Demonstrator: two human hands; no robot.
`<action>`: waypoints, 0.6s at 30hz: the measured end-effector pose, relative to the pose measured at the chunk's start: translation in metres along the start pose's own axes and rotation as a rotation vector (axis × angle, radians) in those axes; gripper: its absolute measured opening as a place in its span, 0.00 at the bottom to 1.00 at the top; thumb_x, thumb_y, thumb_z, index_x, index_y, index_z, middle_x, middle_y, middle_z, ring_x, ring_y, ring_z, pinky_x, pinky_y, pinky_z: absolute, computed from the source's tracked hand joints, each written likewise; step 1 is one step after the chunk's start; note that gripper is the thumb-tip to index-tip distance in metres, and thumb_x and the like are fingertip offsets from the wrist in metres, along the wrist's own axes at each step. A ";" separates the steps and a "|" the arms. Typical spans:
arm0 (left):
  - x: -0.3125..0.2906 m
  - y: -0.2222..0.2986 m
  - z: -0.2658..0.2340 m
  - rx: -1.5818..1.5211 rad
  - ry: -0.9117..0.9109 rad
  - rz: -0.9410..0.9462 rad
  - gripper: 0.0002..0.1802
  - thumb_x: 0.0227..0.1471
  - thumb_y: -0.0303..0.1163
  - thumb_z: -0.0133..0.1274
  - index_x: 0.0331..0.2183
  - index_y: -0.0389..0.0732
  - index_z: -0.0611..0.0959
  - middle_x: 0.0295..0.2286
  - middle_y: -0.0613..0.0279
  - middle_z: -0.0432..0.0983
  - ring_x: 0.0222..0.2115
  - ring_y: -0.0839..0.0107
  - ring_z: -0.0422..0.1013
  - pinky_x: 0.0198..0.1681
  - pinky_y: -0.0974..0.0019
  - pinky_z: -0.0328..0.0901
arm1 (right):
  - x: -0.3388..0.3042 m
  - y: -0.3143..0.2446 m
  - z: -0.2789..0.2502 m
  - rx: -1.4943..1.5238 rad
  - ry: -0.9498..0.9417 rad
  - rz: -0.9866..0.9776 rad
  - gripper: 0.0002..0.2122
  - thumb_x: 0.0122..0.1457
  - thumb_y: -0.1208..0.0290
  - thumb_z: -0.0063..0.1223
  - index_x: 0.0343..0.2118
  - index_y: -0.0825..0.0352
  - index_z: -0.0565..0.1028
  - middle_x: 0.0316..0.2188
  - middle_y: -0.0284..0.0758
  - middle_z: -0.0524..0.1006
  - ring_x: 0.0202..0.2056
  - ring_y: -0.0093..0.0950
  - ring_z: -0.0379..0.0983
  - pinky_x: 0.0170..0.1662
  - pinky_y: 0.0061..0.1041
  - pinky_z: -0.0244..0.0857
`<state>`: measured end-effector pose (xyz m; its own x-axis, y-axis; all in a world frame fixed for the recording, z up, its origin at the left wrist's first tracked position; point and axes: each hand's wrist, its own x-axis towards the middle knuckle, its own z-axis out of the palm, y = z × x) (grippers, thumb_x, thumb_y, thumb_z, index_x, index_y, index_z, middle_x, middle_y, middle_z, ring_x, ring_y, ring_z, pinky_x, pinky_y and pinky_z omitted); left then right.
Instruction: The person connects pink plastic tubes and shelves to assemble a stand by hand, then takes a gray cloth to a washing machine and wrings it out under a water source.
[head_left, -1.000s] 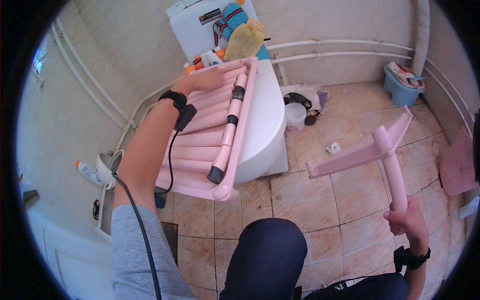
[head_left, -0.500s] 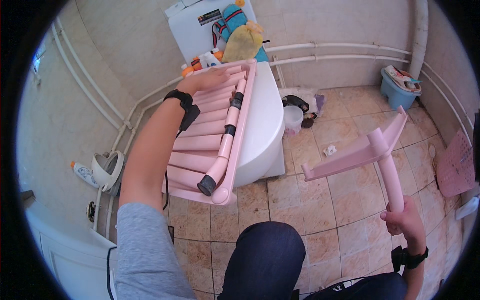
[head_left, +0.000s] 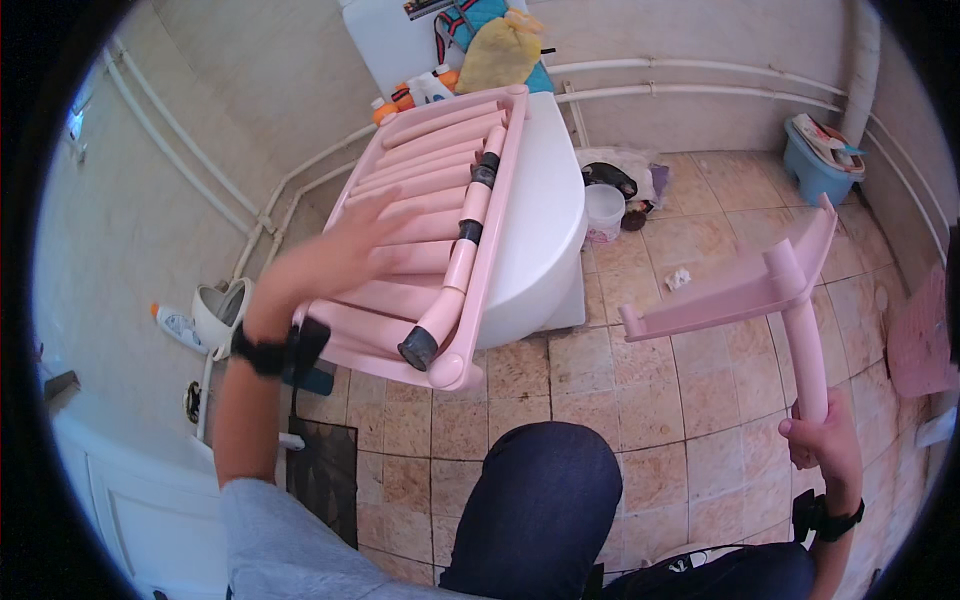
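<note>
A pink plastic rack panel (head_left: 497,250) with a raised rim lies on the white toilet (head_left: 535,215). Several pink tubes (head_left: 395,290) rest side by side inside the rim. One jointed tube (head_left: 463,270) with black fittings lies along the right side. My left hand (head_left: 345,245) is over the tubes with fingers spread, slightly blurred; whether it touches them I cannot tell. Low on the right, my right hand (head_left: 828,440) is closed around a pink tube (head_left: 806,355). A second pink rack panel (head_left: 725,300) is fixed on that tube's upper end, held above the floor.
Bottles (head_left: 430,88) and a yellow cloth (head_left: 495,55) sit behind the rack on the toilet. A clear bucket (head_left: 603,212) stands right of the toilet. At the far right are a blue bin (head_left: 815,170) and a pink basket (head_left: 920,335). Pipes (head_left: 700,75) run along the walls.
My left hand has drawn back from the far end of the tubes toward the near left, fingers spreading. My right hand keeps its grip, and the view has shifted slightly.
</note>
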<state>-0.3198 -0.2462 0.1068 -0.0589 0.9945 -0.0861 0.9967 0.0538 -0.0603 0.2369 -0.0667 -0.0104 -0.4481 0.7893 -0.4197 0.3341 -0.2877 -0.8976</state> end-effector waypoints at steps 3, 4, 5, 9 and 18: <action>-0.033 0.023 0.027 -0.184 0.018 -0.070 0.32 0.60 0.37 0.51 0.64 0.42 0.66 0.65 0.43 0.53 0.66 0.48 0.52 0.69 0.55 0.46 | -0.003 -0.003 0.000 0.000 -0.030 -0.002 0.13 0.47 0.79 0.66 0.24 0.65 0.67 0.13 0.28 0.67 0.11 0.18 0.62 0.13 0.20 0.52; -0.032 0.029 0.027 -0.183 0.015 -0.058 0.32 0.60 0.37 0.51 0.64 0.42 0.66 0.65 0.43 0.53 0.66 0.48 0.52 0.69 0.55 0.46 | -0.005 -0.004 -0.001 0.006 -0.020 0.002 0.13 0.47 0.79 0.66 0.24 0.65 0.67 0.13 0.28 0.67 0.11 0.18 0.62 0.13 0.20 0.52; -0.028 0.039 0.023 -0.218 -0.005 -0.117 0.32 0.58 0.34 0.50 0.63 0.42 0.67 0.66 0.45 0.53 0.66 0.50 0.51 0.69 0.55 0.46 | -0.008 -0.004 -0.003 -0.044 0.003 -0.011 0.13 0.47 0.78 0.66 0.24 0.65 0.68 0.13 0.28 0.67 0.12 0.18 0.64 0.14 0.20 0.54; -0.026 0.054 0.021 -0.258 0.134 -0.124 0.29 0.55 0.30 0.53 0.59 0.39 0.72 0.61 0.48 0.62 0.61 0.49 0.58 0.66 0.55 0.53 | -0.009 -0.008 -0.002 -0.177 0.059 0.032 0.12 0.48 0.75 0.69 0.27 0.66 0.72 0.14 0.28 0.70 0.15 0.19 0.68 0.17 0.21 0.60; -0.041 0.247 -0.033 -0.537 0.322 0.426 0.22 0.52 0.34 0.59 0.48 0.35 0.79 0.43 0.49 0.79 0.44 0.51 0.74 0.51 0.57 0.66 | -0.019 -0.022 -0.026 -0.428 -0.107 -0.056 0.12 0.52 0.69 0.67 0.33 0.70 0.76 0.17 0.28 0.74 0.16 0.18 0.70 0.19 0.20 0.61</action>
<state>-0.0694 -0.2708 0.1281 0.2739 0.9116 0.3065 0.8246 -0.3866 0.4129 0.2595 -0.0616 0.0214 -0.5508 0.7304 -0.4039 0.6099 0.0219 -0.7921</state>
